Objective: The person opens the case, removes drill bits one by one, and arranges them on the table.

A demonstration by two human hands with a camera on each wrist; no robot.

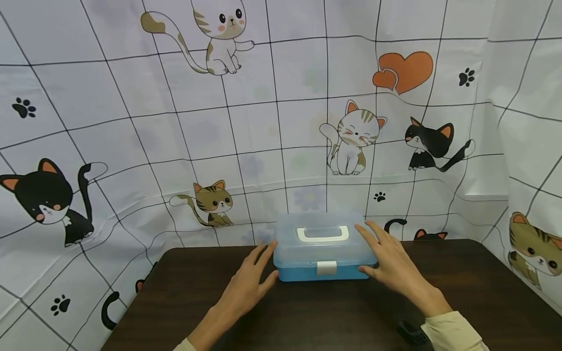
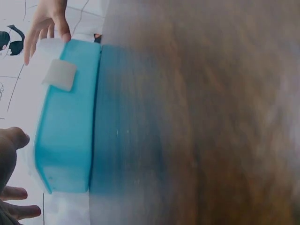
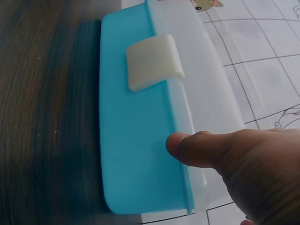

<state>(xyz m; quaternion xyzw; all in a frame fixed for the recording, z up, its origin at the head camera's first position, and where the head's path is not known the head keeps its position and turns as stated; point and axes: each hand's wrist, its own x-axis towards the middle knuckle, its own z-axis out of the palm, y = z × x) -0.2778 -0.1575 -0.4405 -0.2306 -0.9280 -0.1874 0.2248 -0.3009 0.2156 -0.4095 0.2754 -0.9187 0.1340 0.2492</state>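
Note:
A storage box with a light-blue base and a translucent lid stands at the table's back edge. Its lid is down, with a white carry handle lying on top and a white latch at the front. My left hand is beside the box's left end, fingers spread and loosely extended; in the left wrist view its thumb is apart from the base. At the right end is my right hand, fingers extended along the lid. Its thumb appears to touch the front rim.
The dark wooden table extends in front of the box. A black object, possibly a strap, shows by the right sleeve. Behind the table hangs a white cloth with grid lines and cartoon cats.

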